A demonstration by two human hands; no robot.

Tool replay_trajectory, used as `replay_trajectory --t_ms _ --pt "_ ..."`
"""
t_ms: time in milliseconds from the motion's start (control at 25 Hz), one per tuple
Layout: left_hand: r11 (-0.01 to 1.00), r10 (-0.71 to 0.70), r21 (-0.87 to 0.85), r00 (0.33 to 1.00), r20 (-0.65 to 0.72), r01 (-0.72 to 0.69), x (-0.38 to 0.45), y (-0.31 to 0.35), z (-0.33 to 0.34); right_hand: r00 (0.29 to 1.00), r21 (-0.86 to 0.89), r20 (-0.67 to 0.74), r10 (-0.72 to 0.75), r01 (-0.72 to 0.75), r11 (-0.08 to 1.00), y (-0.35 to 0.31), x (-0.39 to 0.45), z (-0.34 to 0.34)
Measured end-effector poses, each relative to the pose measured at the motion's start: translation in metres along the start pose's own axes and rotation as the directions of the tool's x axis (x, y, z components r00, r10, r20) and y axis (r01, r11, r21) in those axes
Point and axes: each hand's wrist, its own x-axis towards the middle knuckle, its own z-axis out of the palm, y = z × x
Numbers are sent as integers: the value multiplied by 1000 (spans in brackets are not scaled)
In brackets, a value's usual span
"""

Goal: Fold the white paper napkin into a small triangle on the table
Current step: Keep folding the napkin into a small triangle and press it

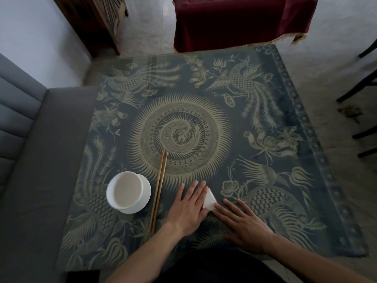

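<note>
Both your hands, left hand and right hand, are spread flat, fingers pinning the little folded white napkin to the surface.

Near the counter's front edge, both hands are lying flat, pressing a small white folded paper napkin between them: the left hand is covering its left side, the right hand touching its lower right corner. Two wooden chopsticks and a white ceramic bowl are lying toward the left edge.
</note>
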Motion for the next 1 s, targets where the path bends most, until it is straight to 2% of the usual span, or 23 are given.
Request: replay_trajectory --t_ms 160,600,760,840,920,1000 --pt "968 247 29 968 38 -249 -24 12 18 1000 18 -6 -11 11 1000 0 0 1" --pt "998 69 -12 998 3 -69 -53 -1 13 1000 -12 -17 -23 23 1000 2 -1 -3" --pt "997 14 -80 997 -81 -20 -45 3 4 1000 2 2 -16 16 1000 1 -1 0" --pt "995 69 -70 997 -46 -72 -35 10 0 1000 7 -1 -9 9 1000 1 -1 1" --pt "983 183 5 983 22 -183 -24 13 2 1000 3 6 -9 9 1000 1 0 -1" --pt "973 225 33 972 62 -227 -15 14 5 1000 11 5 -9 9 1000 1 0 -1"
